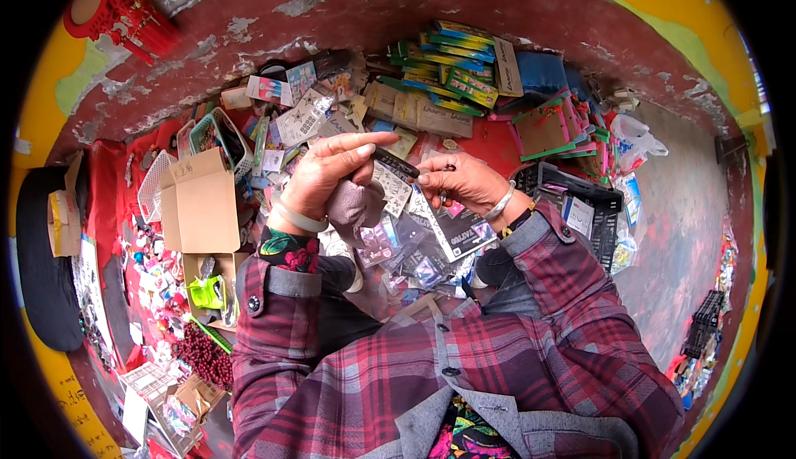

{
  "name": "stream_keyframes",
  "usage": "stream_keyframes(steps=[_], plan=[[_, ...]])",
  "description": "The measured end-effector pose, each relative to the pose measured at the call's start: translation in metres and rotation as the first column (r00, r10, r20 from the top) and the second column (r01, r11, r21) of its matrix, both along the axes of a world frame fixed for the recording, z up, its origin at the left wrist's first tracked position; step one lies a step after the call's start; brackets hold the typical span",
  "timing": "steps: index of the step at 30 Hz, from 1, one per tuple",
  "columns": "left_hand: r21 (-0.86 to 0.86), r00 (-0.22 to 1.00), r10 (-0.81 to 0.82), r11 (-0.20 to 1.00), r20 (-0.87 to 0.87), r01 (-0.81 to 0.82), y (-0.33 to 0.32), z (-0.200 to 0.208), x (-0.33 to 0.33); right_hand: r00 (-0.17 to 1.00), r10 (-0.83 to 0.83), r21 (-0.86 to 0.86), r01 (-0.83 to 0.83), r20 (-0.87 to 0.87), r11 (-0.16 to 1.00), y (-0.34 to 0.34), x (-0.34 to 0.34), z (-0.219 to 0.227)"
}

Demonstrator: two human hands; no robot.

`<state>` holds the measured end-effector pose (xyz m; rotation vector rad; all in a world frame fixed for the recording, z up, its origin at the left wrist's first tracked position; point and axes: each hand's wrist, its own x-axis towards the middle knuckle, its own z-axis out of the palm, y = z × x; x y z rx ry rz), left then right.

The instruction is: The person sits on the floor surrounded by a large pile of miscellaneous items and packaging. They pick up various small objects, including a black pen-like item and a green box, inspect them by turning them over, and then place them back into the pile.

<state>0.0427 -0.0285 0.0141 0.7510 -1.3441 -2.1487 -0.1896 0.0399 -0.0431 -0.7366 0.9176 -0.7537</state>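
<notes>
My left hand (pixel 325 173) has its index finger stretched out to the right, with a crumpled greyish-mauve cloth (pixel 358 210) held under its thumb and palm. A narrow black object (pixel 396 163), long and flat, spans the gap between the two hands; its exact kind is unclear. Its near right end is pinched by the thumb and fingers of my right hand (pixel 464 182). Something small and dark shows among the right hand's fingers, too small to name. Below the hands lie black-and-white printed sheets (pixel 452 228) in clear plastic packets.
Stacked green and yellow boxes (pixel 464 69) stand against the dark red wall. An open cardboard box (pixel 199 202) and a green basket (pixel 220 137) are at left. Pink- and green-framed boards (pixel 551 127) and a black plastic crate (pixel 584 210) lie at right. Dark red beads (pixel 203 355) sit lower left.
</notes>
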Motion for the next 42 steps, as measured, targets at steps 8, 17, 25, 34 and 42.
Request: stream_keyframes(steps=[8,17,25,34,42], plan=[[0.028,0.984,0.137,0.990,-0.114,-0.135,0.011,0.001,-0.016,0.979,-0.006,0.009,0.004,0.203,1.000,0.001,0.010,0.009],[-0.098,0.940,0.313,0.940,-0.133,-0.327,-0.003,-0.018,-0.015,0.929,-0.124,0.018,0.126,0.349,0.992,-0.004,-0.002,0.009],[-0.133,0.997,0.078,0.988,-0.012,-0.079,0.013,-0.022,-0.029,0.945,-0.180,-0.243,0.249,0.274,0.937,-0.005,-0.012,0.043],[-0.315,0.982,0.060,0.949,0.177,-0.001,0.017,-0.033,-0.033,0.984,-0.167,-0.532,0.172,0.057,0.829,0.003,-0.015,0.057],[-0.446,0.962,0.047,0.891,0.270,0.081,0.017,-0.034,-0.033,0.992,-0.111,-0.536,0.063,-0.058,0.842,0.003,-0.014,0.057]])
